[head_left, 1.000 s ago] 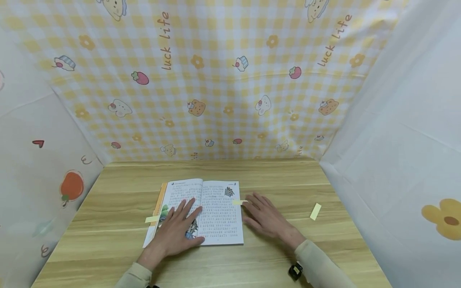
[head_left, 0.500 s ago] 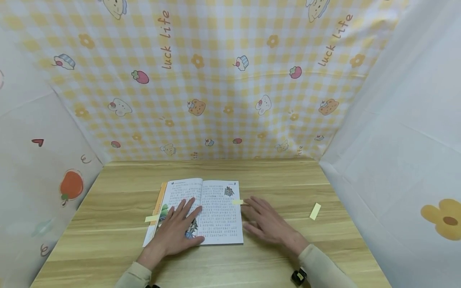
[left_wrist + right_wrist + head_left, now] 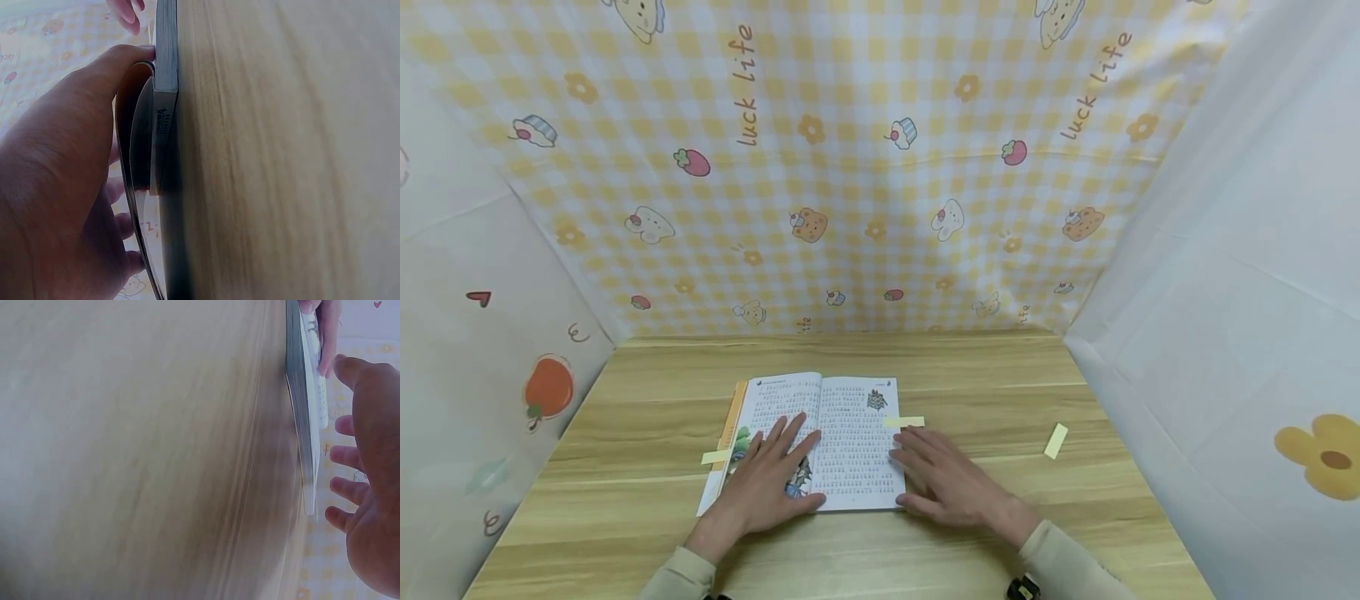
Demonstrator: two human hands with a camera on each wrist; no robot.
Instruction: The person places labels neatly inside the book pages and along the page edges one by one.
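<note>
An open book (image 3: 857, 450) lies on the table, with printed text on both pages and a coloured picture on the left one. My left hand (image 3: 763, 487) rests on the left page with fingers spread, the thumb near the centre fold. In the left wrist view, the left page curves up beneath that hand (image 3: 56, 162). My right hand (image 3: 951, 479) is at the right page's outer edge, fingers extended. The right wrist view shows this hand (image 3: 378, 437) a little off the page. A pale yellow paper strip (image 3: 912, 422) sticks out past the right page, just beyond the fingertips.
Another yellow strip (image 3: 716, 457) juts from the book's left side. A loose yellow strip (image 3: 1056, 441) lies on the wooden table (image 3: 985, 375) at the right. Behind stands a yellow checked cloth (image 3: 850, 183); white sheets (image 3: 1240, 350) flank both sides.
My right hand has slid toward the front and slightly left, from the strip to over the book's right edge. The strip's outer end now shows. The left hand stays put.
</note>
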